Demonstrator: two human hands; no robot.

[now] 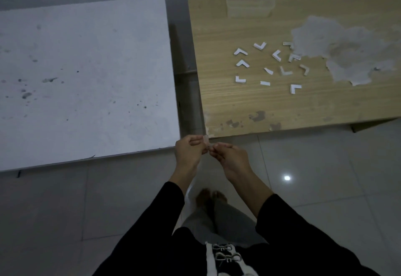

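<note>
— Tiled floor (325, 167) is seen underfoot, flanked by a white table (86, 80) on the left and a wooden table (238, 106) on the right. Where is the small strip (206, 141) held?

— It is held in the air over the gap between the two tables, just off the near corner of the wooden one. Its upper part is pinched by the left hand (188, 147), and its lower end is nipped by the fingertips of the right hand (230, 153).

— How is its long axis set?

— Roughly upright, as far as can be told in the dim light. The bent paper pieces (269, 65) are laid well apart from it, ahead and to the right, so the right hand is judged nearer for any reach there.
</note>
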